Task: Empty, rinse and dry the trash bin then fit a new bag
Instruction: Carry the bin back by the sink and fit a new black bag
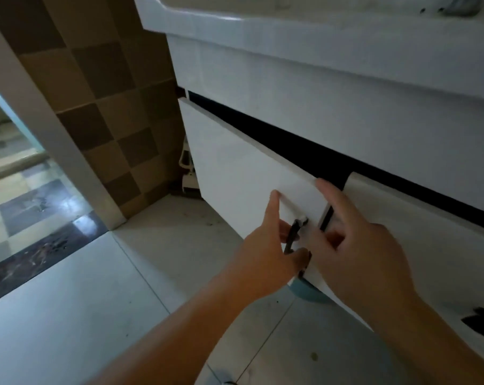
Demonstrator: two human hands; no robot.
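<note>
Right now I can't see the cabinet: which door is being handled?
The left door, swung ajar; the left hand grips its dark handle. The right door has no hand on its handle.

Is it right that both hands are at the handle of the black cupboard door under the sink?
Not quite: the cupboard door is white, not black. Only its handle is dark. The head view shows the left hand and right hand at that handle, under the sink.

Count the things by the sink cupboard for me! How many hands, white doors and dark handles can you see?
Hands: 2, the left hand and the right hand.
White cupboard doors: 2, the left door and the right door.
Dark door handles: 2, one between the hands, one lower right.
Total: 6
</note>
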